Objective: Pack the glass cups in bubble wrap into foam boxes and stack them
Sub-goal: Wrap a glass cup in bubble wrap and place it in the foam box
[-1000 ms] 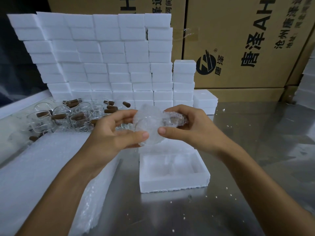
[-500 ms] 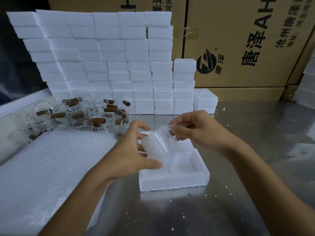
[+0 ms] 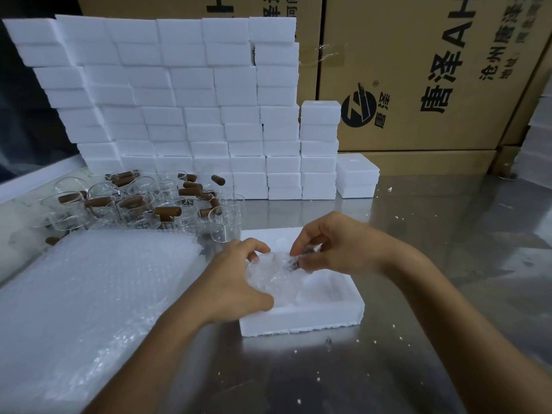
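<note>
While over foam box [image 3: 301, 322], both hands' grip curled round wrapped cup [image 3: 276, 277]

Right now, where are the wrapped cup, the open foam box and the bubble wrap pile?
wrapped cup [image 3: 276, 274], head view, bubble-wrapped body.
open foam box [image 3: 301, 321], head view, front wall.
bubble wrap pile [image 3: 89, 294], head view, top sheet.

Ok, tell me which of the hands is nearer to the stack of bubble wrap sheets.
Left. The left hand grips the wrapped cup over the open foam box, just right of the bubble wrap stack. The right hand pinches the cup's far end, farther right.
</note>
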Tool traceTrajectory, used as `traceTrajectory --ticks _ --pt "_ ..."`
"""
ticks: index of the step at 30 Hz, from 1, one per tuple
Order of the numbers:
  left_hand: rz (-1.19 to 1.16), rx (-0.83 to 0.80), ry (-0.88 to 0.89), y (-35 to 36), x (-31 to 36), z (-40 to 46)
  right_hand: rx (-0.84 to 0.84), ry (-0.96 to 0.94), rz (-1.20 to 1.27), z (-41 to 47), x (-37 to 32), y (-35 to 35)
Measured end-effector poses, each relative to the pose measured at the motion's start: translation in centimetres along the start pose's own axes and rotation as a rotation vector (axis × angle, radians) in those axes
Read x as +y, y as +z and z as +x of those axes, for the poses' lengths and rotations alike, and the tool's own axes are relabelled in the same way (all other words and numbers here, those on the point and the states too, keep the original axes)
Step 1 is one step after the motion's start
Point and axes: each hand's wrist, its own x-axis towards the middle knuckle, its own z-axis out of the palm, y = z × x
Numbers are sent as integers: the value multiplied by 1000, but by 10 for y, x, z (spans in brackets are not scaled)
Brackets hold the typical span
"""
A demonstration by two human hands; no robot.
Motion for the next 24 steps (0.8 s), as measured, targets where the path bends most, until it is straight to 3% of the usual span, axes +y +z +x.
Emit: traceTrajectory --ticks 7,24 --pt "114 -48 20 2 0 -1 -102 114 -77 -3 6 -5" --pt "131 -74 22 -5 1 -2 -200 219 -133 -1 16 -4"
